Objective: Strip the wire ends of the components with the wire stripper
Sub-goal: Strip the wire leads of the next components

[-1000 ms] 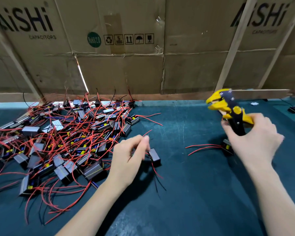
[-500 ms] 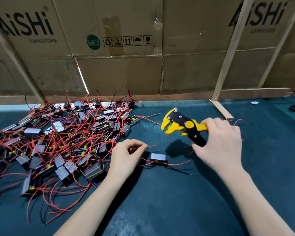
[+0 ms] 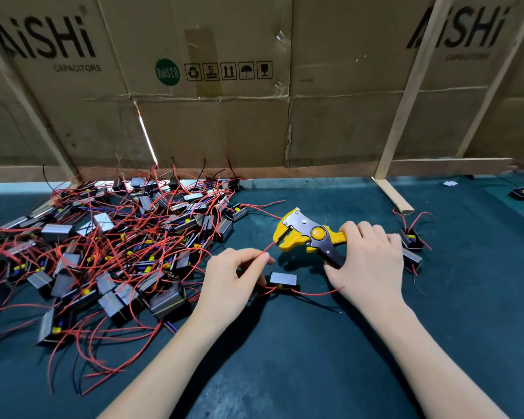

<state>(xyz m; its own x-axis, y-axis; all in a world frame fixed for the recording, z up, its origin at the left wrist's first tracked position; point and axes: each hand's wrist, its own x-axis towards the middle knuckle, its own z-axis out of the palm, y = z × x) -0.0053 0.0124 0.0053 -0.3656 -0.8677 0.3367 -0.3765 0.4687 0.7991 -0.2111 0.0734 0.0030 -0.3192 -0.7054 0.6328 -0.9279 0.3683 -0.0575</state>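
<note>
A small grey component [image 3: 283,279] lies on the dark mat between the hands; its red wire [image 3: 266,248] is pinched in the left hand [image 3: 230,282], tip at the mouth of the wire stripper [image 3: 307,237]; the right hand [image 3: 368,261] grips the handles; a few components [image 3: 410,240] lie right, seemingly done; the large pile [image 3: 118,246] left looks untouched, so most remains
</note>
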